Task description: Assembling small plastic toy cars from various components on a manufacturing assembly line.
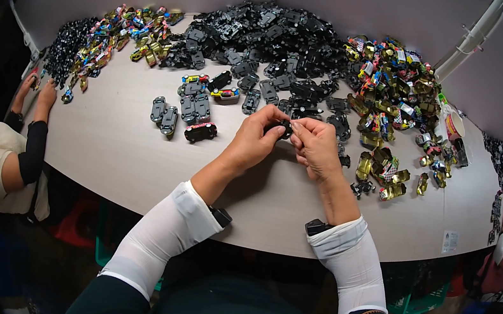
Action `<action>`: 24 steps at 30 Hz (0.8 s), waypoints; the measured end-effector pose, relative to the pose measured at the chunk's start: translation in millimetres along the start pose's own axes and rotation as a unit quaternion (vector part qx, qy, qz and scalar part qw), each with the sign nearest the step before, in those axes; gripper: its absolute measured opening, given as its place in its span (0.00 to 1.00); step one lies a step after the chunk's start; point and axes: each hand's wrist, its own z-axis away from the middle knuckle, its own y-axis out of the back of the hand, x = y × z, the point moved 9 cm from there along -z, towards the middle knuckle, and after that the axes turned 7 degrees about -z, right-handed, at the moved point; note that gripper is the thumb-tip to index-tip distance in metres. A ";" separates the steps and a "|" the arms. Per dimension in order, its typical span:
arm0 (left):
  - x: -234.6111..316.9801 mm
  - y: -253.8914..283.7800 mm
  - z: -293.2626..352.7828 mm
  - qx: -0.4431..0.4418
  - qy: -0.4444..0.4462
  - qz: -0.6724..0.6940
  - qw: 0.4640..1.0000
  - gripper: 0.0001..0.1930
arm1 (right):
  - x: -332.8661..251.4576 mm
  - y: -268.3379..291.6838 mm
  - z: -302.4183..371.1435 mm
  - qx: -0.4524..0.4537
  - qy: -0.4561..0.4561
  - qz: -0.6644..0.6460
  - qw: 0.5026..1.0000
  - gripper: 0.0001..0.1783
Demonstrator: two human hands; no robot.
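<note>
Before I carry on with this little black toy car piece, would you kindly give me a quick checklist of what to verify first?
1. Black piece pinched by both left hand and right hand: ok.
2. Piece held above the table, not resting on it: ok.
3. Parts seated correctly: cannot tell, fingers hide them.
4. Black chassis pile within reach ahead: ok.
5. Shiny coloured shells close beside the right hand: ok.
6. Finished cars lying apart from the hands: ok.

Pale table (118, 145), black toy chassis heap (268, 37), colourful car shells (396, 87)
</note>
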 end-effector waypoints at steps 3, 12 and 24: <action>7.6 0.7 1.6 0.014 -0.035 -0.023 0.999 0.07 | 2.8 4.7 -7.5 0.027 0.078 0.095 0.992 0.09; 35.3 16.8 13.3 0.001 -0.007 -0.412 0.911 0.09 | -23.7 -2.5 8.3 0.057 0.159 0.442 0.881 0.09; 25.9 36.3 -23.8 0.090 -0.015 -0.563 0.822 0.14 | -99.6 101.7 52.6 0.276 -0.066 0.744 0.605 0.12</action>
